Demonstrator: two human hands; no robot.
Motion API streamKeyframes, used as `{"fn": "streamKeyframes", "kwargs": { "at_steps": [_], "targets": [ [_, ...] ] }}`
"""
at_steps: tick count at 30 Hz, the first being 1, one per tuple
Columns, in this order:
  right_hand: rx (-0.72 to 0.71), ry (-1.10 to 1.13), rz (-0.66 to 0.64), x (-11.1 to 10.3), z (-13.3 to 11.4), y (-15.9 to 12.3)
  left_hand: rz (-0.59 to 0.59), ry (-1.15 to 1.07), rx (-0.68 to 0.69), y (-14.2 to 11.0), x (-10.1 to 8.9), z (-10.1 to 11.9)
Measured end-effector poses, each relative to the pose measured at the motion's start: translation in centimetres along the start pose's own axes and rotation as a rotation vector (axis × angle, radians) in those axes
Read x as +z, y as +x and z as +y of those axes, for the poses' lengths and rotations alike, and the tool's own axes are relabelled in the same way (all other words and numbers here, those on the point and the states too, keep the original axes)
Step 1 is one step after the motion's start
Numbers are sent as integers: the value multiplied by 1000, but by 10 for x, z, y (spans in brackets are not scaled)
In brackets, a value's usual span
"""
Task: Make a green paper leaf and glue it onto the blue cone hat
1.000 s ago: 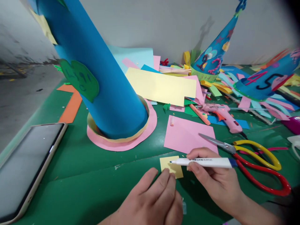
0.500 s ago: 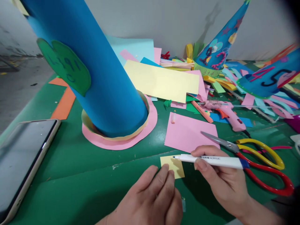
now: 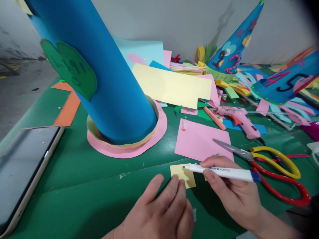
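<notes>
A small yellow paper square [image 3: 188,178] lies on the green table [image 3: 139,169]. My left hand [image 3: 161,209] rests on its lower edge with fingers stretched out, pressing it flat. In my right hand [image 3: 236,196] is a white marker [image 3: 221,171] with a dark blue end, held in a pinch. Its dark tip is at the upper part of the square; whether it touches the paper I cannot tell. Just beyond lies a pink paper sheet [image 3: 199,139], with scissors [image 3: 245,154] with yellow and red handles overlapping its right edge.
A tall blue paper tube [image 3: 119,99] with a pink brim stands at left, near a phone [image 3: 25,166] and orange strips [image 3: 66,111]. Behind are a yellow sheet [image 3: 171,84], a pink glue gun [image 3: 239,119], a cone hat [image 3: 230,49] and another blue hat [image 3: 281,88].
The marker and my right hand have shifted slightly left over the yellow square. My left thumb side has lifted or spread a little; the fingers still hold the paper.
</notes>
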State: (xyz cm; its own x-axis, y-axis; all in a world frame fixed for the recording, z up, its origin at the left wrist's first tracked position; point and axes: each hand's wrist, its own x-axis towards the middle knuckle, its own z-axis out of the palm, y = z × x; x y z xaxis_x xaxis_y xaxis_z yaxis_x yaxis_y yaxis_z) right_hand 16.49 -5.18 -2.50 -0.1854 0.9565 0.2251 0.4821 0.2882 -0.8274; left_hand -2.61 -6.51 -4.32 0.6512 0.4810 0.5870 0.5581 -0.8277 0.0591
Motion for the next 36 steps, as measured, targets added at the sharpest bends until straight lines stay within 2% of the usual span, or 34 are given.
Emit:
{"fn": "streamKeyframes", "kwargs": {
  "at_steps": [2, 6, 9, 16, 20, 23, 29, 33, 36],
  "targets": [
    [-21, -2, -1, 0, 0, 1, -22, 11, -15, 1, -3, 0],
    [-51, 12, -40, -1, 0, 3, -161, 12, -22, 2, -12, 1],
    [-57, 5, -54, -2, -1, 4, -187, 12, -31, 3, -15, 2],
    [-68, -20, -52, -2, -1, 5, -34, 35, 34, 1, -4, -1],
    [-64, -20, -49, -1, -1, 4, -111, 29, 48, 1, -9, 1],
    [-67, -24, -47, -1, -1, 4, -173, 13, 8, -1, -13, 3],
    [-69, -14, -35, -2, -2, 3, -112, -18, -61, 0, -14, 1],
    [-71, -16, -27, -1, -2, 4, -127, -8, -179, 3, -20, -3],
    [-73, -22, -31, 0, -2, 4, -141, -28, -189, 3, -23, -7]
  ]
}}
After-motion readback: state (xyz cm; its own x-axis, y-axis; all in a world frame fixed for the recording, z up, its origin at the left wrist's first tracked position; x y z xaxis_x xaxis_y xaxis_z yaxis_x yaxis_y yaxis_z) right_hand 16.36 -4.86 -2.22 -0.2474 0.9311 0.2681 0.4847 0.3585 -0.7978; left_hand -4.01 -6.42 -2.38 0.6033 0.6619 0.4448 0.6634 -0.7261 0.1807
